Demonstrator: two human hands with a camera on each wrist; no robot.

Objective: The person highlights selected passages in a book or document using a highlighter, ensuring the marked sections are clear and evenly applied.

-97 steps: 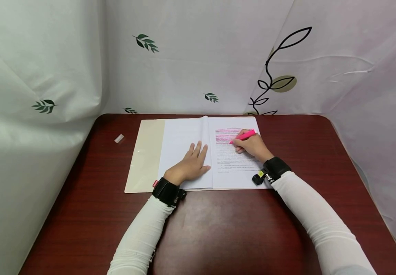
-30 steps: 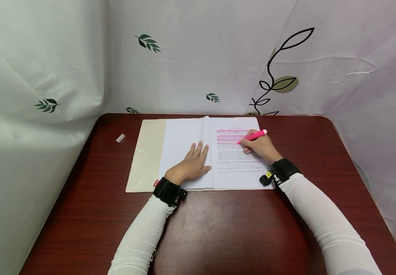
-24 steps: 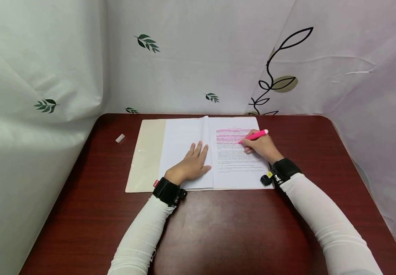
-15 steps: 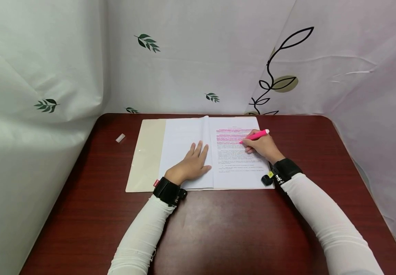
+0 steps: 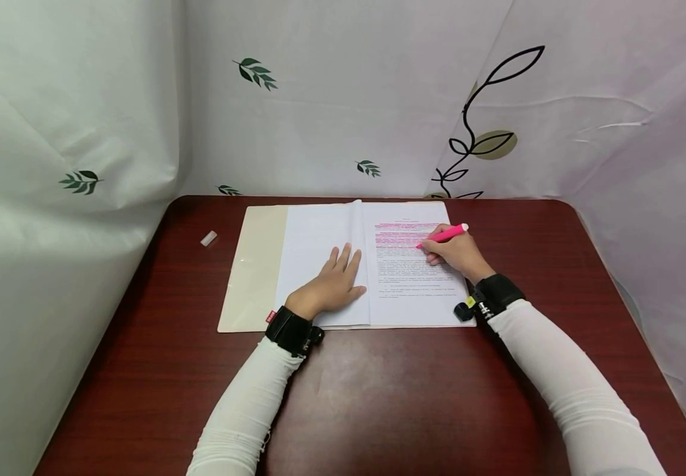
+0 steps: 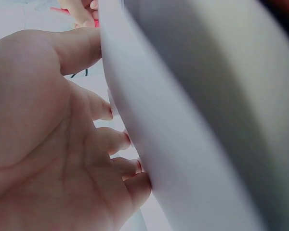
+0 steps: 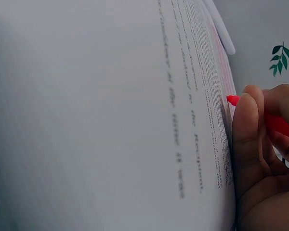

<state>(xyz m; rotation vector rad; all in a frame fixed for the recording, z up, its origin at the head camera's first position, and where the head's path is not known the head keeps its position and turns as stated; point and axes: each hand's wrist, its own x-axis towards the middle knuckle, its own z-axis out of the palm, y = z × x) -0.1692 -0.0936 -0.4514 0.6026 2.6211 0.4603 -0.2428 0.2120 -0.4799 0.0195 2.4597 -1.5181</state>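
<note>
An open document folder (image 5: 248,277) with printed pages lies on the table. My right hand (image 5: 456,251) pinches a pink highlighter (image 5: 451,233), its tip down at a line of text on the right page (image 5: 414,311). The upper lines of that page carry pink marking; the lower lines are plain black print. In the right wrist view the highlighter's tip (image 7: 232,99) shows past the thumb, right at the paper. My left hand (image 5: 332,284) rests with spread fingers on the left page (image 5: 313,231), near the fold. In the left wrist view its fingertips touch the paper.
A small white cap-like piece (image 5: 209,238) lies on the dark red wooden table (image 5: 367,396), left of the folder. A pale curtain (image 5: 331,99) with leaf prints hangs behind the table's far edge. Black camera straps sit on both wrists.
Over the last three seconds my right hand has slid the highlighter rightward along a text line, slowly in the latest second. My left hand has stayed in place on the left page.
</note>
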